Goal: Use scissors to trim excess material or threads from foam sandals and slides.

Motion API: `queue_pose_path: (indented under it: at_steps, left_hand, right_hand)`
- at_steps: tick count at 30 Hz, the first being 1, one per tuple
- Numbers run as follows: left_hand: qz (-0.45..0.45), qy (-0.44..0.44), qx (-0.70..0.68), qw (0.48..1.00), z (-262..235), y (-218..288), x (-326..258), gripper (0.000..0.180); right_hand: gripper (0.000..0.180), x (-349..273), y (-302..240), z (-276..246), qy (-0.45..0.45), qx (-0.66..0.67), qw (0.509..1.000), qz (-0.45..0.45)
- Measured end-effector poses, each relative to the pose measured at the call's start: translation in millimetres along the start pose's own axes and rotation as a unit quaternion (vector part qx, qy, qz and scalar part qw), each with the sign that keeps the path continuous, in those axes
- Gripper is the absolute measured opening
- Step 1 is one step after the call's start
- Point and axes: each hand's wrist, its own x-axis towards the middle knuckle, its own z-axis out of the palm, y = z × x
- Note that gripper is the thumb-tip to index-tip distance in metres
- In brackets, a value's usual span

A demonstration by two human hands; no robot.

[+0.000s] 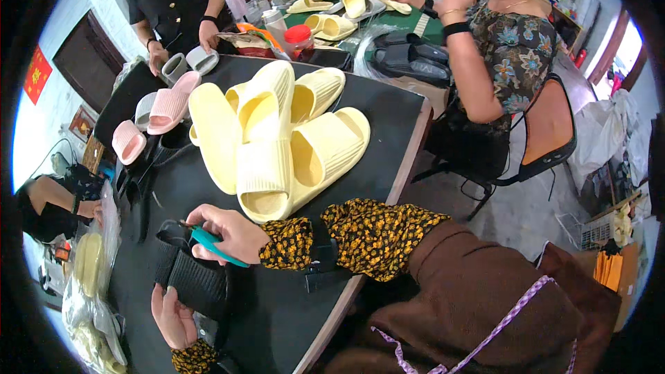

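My left hand (173, 317) grips the near end of a black ribbed slide sandal (196, 278) lying on the dark table (388, 118). My right hand (232, 234) rests on the sandal's far part and holds small teal-handled scissors (211, 242), their tip at the sandal's edge. Both forearms wear sleeves with a yellow flower print. Just beyond my right hand sits a pile of pale yellow slide sandals (277, 138).
Pink sandals (163, 107) and grey ones (187, 64) lie at the table's far left, near a person in black. A person in a floral top sits on a chair (547, 131) at right. Bagged yellow sandals (90, 270) lie at left; black sandals (405, 55) and more yellow ones behind.
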Motion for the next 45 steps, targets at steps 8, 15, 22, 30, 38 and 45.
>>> queue_pose_path:
  at_steps: [8,15,22,30,38,45]
  left_hand:
    - [0.104,-0.007,0.013,0.994,-16.0,-11.4,4.3,0.049]
    - [0.143,0.115,0.010,0.983,-12.5,-15.9,5.6,0.049]
    - [0.192,0.071,-0.083,0.975,-21.6,-20.5,3.3,0.041]
    - [0.226,0.062,-0.106,0.966,-6.7,-16.7,-2.8,0.047]
    - [0.245,0.055,-0.080,0.965,1.3,-14.9,-5.4,0.047]
    - [0.245,0.026,-0.076,0.966,3.9,-18.6,-6.2,0.050]
  right_hand:
    - [0.043,-3.5,-2.1,1.4,-0.099,-0.175,0.979,0.045]
    - [0.050,-6.3,14.1,-9.5,-0.143,-0.348,0.926,0.038]
    - [0.045,-8.8,6.0,-1.2,-0.168,-0.390,0.898,0.116]
    - [0.048,-7.8,7.8,-1.5,-0.159,-0.412,0.887,0.134]
    - [0.042,-9.0,9.5,0.3,-0.150,-0.426,0.887,0.095]
    - [0.038,-8.5,6.2,2.2,-0.166,-0.408,0.894,0.077]
